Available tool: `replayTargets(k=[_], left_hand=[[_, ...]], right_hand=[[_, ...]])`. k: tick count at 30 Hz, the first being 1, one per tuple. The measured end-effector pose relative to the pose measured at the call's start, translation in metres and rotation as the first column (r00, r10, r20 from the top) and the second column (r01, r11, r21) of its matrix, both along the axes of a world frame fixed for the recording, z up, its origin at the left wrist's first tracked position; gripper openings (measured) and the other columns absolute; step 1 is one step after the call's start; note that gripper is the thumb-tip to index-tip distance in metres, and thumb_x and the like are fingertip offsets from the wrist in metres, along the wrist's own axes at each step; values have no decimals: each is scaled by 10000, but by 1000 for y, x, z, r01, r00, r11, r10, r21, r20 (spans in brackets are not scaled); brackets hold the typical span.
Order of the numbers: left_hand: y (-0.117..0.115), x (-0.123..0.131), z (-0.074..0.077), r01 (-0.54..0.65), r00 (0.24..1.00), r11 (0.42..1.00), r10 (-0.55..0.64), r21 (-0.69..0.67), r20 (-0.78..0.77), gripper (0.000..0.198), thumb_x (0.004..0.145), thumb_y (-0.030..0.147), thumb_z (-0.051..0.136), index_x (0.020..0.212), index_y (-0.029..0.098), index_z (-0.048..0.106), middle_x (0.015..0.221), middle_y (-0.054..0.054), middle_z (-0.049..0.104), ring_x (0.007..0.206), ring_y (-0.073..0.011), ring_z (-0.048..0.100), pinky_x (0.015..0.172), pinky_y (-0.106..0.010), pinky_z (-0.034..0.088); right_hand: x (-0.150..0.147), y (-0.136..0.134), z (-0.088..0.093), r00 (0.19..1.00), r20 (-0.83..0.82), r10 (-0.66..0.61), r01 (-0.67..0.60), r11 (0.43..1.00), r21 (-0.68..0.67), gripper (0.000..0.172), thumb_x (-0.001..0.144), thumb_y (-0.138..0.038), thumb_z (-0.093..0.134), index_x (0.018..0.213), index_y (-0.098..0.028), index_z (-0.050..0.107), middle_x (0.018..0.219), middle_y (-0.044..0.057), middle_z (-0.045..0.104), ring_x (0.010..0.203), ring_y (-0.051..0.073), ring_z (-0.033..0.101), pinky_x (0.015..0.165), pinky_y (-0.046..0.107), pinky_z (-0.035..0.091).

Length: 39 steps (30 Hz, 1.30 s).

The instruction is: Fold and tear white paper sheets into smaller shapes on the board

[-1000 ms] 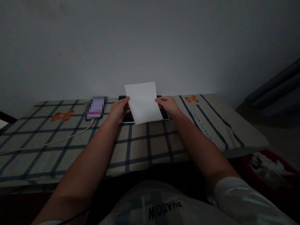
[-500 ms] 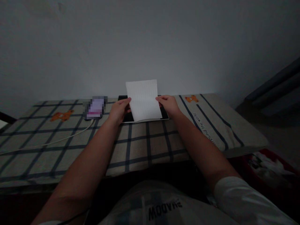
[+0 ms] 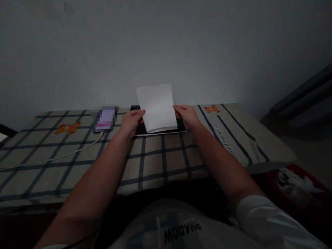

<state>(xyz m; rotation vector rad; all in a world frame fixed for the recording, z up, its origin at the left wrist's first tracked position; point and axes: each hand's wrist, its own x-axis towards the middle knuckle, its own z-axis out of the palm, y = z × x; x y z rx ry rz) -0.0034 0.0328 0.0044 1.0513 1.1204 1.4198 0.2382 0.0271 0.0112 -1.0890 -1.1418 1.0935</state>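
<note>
Fingers (image 3: pixel 141 112) pinch the white sheet (image 3: pixel 158 107); red bin (image 3: pixel 272 180) holds white clutter (image 3: pixel 295 181).

On the shirt (image 3: pixel 181 233) "SHADOW"; tablecloth (image 3: pixel 155 162), seemingly, "around the world".

A room in a home is suggested: the desk (image 3: pixel 269 155) is draped with a checked cloth (image 3: pixel 155 162) printed with orange bears (image 3: pixel 67 128), a phone (image 3: pixel 105 119) is plugged into a white cable (image 3: pixel 64 155), and a red basket (image 3: pixel 271 181) is set alongside.
</note>
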Motion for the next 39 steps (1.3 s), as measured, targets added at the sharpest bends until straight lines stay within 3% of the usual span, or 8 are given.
replayTargets(k=[6, 10, 13, 17, 22, 29, 39], left_hand=[[10, -7, -7, -171, 985, 980, 174, 102, -20, 208, 672, 297, 837, 724, 157, 692, 709, 1, 682, 643, -124, 611, 627, -242, 516], [12, -8, -8, -184, 982, 975, 187, 126, -10, 181, 681, 285, 816, 730, 159, 695, 742, -3, 695, 678, -131, 627, 650, -245, 530], [8, -5, -4, -160, 987, 984, 159, 81, 23, 144, 703, 262, 793, 751, 163, 700, 786, -12, 716, 705, -136, 644, 653, -241, 542], [3, -3, 2, -36, 996, 999, 38, -21, 80, 124, 757, 266, 755, 829, 170, 726, 876, -41, 744, 764, -153, 674, 645, -243, 557], [1, -3, 1, 44, 997, 996, -39, -75, 62, 143, 762, 280, 773, 807, 153, 724, 842, -51, 736, 746, -148, 666, 674, -258, 571], [2, 0, -2, -72, 997, 997, 72, 8, 40, 143, 728, 261, 793, 737, 156, 696, 772, -33, 713, 691, -135, 640, 665, -246, 549], [0, 2, 1, -233, 960, 967, 246, 102, -131, 141, 719, 273, 770, 691, 170, 678, 679, 1, 664, 659, -140, 599, 608, -234, 483]], right_hand=[[1, -3, 1, 991, 64, 117, -115, 993, -36, 176, 866, -261, 714, 707, -186, 714, 681, 13, 677, 626, 97, 583, 637, 248, 496], [1, -2, 0, 986, 119, 118, -116, 993, -28, 96, 817, -208, 722, 728, -173, 723, 656, 5, 685, 619, 100, 595, 630, 240, 511], [0, 1, -3, 980, 173, 96, -93, 995, -27, 82, 803, -189, 706, 723, -173, 720, 632, -1, 677, 607, 103, 589, 617, 238, 511], [0, 2, -2, 976, 217, 13, -19, 999, 28, 118, 829, -190, 664, 727, -190, 723, 628, -7, 661, 599, 109, 573, 618, 258, 500], [1, -1, 2, 980, 197, -26, 19, 999, 41, 138, 839, -174, 648, 720, -183, 715, 663, 4, 668, 623, 118, 582, 644, 280, 503], [-1, 0, -2, 988, 144, 48, -44, 999, -26, 123, 840, -186, 648, 735, -176, 711, 659, 5, 665, 623, 107, 579, 654, 268, 510], [-2, -5, 2, 990, 7, 144, -143, 984, -103, 158, 857, -209, 701, 699, -191, 704, 695, 19, 668, 609, 97, 584, 661, 278, 507]])
